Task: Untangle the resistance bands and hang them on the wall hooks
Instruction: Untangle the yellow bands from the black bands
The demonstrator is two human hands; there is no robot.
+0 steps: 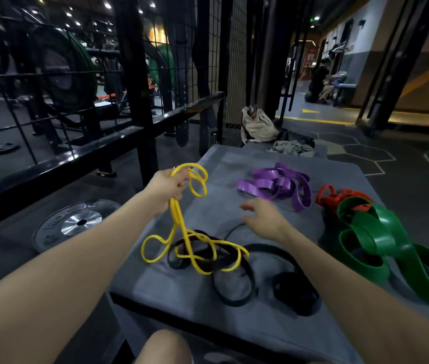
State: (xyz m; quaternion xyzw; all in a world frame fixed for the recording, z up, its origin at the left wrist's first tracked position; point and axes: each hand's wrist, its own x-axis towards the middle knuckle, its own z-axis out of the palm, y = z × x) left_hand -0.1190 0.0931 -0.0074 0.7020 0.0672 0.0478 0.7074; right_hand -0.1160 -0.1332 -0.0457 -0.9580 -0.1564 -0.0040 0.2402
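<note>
Head view: left hand (167, 189) gripping yellow band (179, 232), lifted, lower loops lying tangled over black band (237, 279) on grey mat (234, 164). Right hand (263, 219) spread, hovering, holding nothing. Purple band (273, 183), red band (336, 198), green band (381, 243) alongside. Weight plate (76, 223) lettering blurred, unreadable.

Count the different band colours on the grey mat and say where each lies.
5. Yellow band gripped by the left hand, trailing over the black bands at the near edge; purple far centre; red far right, partly under green. More may be hidden.
</note>
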